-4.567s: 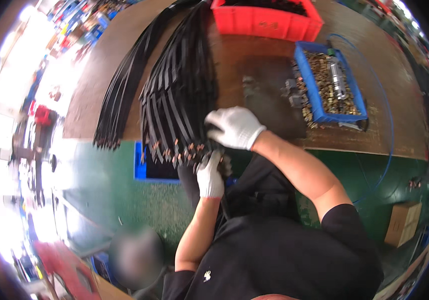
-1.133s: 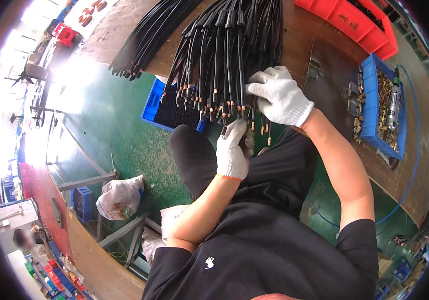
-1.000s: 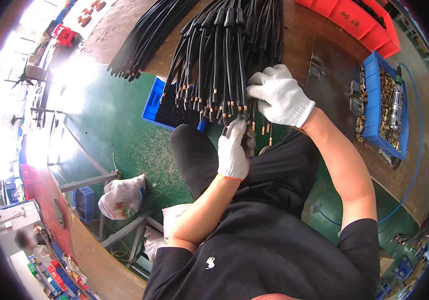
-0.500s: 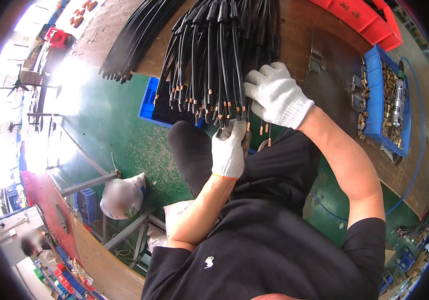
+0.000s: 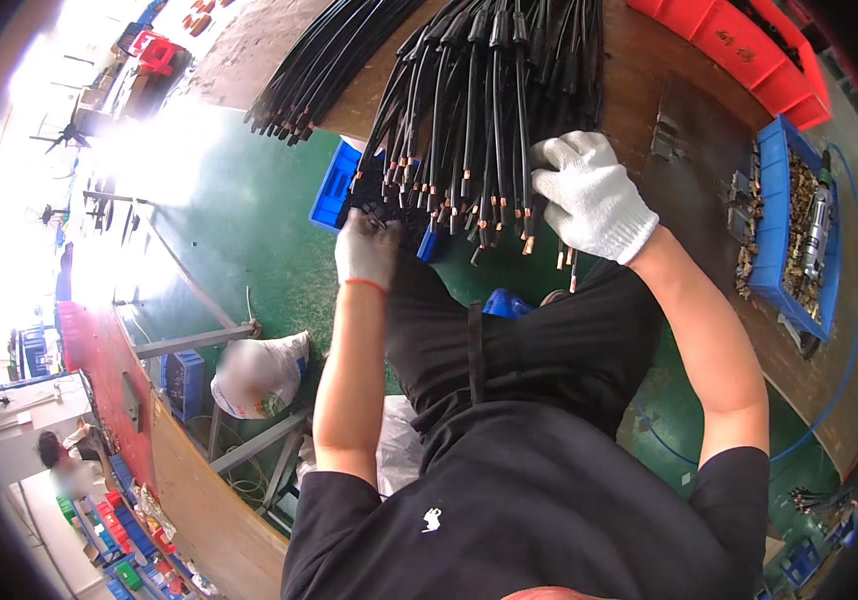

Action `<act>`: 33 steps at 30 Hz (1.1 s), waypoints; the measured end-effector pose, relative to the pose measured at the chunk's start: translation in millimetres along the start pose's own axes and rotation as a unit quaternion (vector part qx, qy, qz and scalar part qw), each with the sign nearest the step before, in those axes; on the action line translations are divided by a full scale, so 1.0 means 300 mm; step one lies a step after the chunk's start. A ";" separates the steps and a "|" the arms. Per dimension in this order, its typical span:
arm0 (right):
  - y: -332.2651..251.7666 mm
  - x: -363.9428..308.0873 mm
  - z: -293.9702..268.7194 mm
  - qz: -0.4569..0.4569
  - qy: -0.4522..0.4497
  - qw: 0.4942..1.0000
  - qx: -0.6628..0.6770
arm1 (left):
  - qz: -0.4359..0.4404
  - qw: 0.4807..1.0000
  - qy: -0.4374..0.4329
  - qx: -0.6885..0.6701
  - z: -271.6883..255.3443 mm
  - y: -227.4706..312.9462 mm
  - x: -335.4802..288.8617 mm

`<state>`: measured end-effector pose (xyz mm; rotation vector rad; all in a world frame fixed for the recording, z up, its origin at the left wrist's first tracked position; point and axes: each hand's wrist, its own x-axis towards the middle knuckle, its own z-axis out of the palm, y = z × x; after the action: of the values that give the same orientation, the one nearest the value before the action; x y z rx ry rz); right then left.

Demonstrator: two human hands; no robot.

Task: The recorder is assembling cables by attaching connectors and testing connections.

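Black cables (image 5: pixel 496 120) with bared copper ends hang in a thick bundle over the table's near edge. My right hand (image 5: pixel 594 195), in a white glove, is at the bundle's right side, its fingers curled round a cable at the edge. Some copper ends show below this hand. My left hand (image 5: pixel 367 250), gloved too, is over the near side of a blue bin (image 5: pixel 329 190) of small black parts. Motion smears its fingers, so whether they hold anything cannot be seen.
A second cable bundle (image 5: pixel 319 75) lies to the left. On the right are a blue tray (image 5: pixel 774 215) of brass-coloured fittings, a tool (image 5: pixel 817 230) with a blue hose, and a red bin (image 5: pixel 739 50). A white sack (image 5: pixel 284 365) stands on the green floor (image 5: pixel 239 240).
My left hand has left the cable ends and moved left to the blue bin. My right hand stays beside the bundle. The whole view has shifted slightly.
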<state>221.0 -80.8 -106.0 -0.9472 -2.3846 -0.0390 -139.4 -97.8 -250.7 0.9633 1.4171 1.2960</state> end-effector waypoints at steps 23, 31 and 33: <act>0.047 0.145 0.003 0.393 -0.155 0.843 0.332 | 0.111 0.970 -0.072 0.205 0.438 0.454 -0.407; 0.031 0.125 -0.016 0.380 -0.122 0.832 0.385 | -0.142 0.975 -0.168 -0.003 0.565 0.512 -0.417; 0.020 0.130 -0.011 0.382 -0.128 0.864 0.301 | -0.243 0.936 -0.177 -0.184 0.599 0.448 -0.401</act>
<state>203.5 -52.7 -84.2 -1.5365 -1.8459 1.1187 56.9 -153.5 -98.5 0.5108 0.9976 0.9125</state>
